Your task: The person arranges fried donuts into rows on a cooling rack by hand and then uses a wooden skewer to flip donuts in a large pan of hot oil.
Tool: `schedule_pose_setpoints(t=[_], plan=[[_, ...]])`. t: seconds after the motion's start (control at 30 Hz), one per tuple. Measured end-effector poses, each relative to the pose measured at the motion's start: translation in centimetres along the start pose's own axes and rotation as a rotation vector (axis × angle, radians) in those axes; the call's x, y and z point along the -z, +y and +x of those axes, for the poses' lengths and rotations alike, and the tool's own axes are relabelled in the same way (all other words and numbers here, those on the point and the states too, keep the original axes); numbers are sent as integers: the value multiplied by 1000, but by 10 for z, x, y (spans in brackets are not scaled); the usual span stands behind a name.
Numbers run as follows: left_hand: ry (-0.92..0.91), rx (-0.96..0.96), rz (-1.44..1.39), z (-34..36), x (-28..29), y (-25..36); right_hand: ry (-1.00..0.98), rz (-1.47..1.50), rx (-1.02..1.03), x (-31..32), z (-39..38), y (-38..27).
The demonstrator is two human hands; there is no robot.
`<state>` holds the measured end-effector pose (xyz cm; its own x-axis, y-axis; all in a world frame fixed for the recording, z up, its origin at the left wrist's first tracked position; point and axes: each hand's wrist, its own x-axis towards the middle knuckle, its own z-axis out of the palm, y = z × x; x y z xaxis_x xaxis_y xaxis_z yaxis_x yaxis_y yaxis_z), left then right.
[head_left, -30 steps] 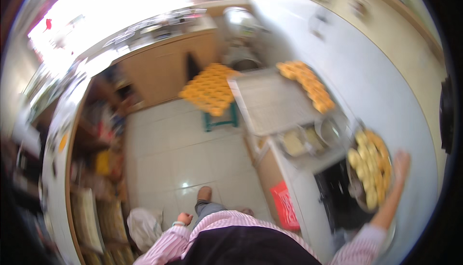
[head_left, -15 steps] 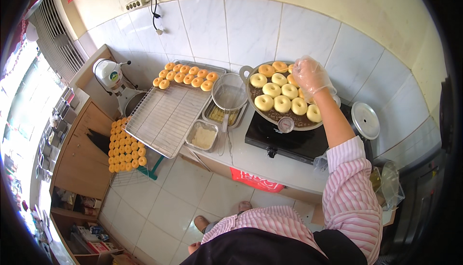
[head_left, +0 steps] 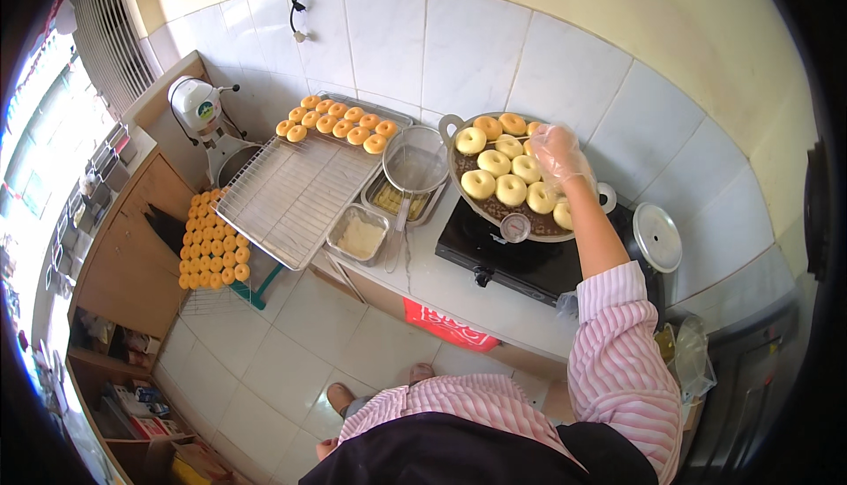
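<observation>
My right hand (head_left: pixel 560 154), in a clear plastic glove, is closed over the right side of a wide pan (head_left: pixel 447 143) of hot, bubbling oil. From its fingers a thin pale stick (head_left: pixel 519 138) reaches in among the doughnuts. Several ring doughnuts (head_left: pixel 510 190) float there, mostly pale yellow on top, with browner ones along the far edge. A round dial thermometer (head_left: pixel 515 227) sits at the pan's near rim. My left hand (head_left: pixel 326 448) hangs low by my body, mostly hidden, its fingers not clear.
Under the pan stands a black stove (head_left: pixel 481 242). To its left are a strainer (head_left: pixel 415 160) over a metal tray, a tub of pale contents (head_left: pixel 360 234), and a wire rack (head_left: pixel 296 190) with golden doughnuts. A lower rack of doughnuts (head_left: pixel 212 242), a stand mixer (head_left: pixel 196 106) and a metal lid (head_left: pixel 657 236) flank these.
My right hand has shifted slightly nearer and lower over the pan, with the stick now lying across the doughnuts. The whole view has moved a little.
</observation>
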<state>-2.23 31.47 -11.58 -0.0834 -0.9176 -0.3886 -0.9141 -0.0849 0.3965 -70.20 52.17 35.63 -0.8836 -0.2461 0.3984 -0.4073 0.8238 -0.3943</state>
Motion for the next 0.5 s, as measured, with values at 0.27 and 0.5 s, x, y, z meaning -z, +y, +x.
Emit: schedule_pose_setpoints(t=[0.27, 0.5], plan=[[-272, -35, -55, 14, 4, 2, 18, 7, 12, 19, -7, -36], [-253, -112, -115, 18, 4, 1, 131, -118, 273, 6, -25, -43]])
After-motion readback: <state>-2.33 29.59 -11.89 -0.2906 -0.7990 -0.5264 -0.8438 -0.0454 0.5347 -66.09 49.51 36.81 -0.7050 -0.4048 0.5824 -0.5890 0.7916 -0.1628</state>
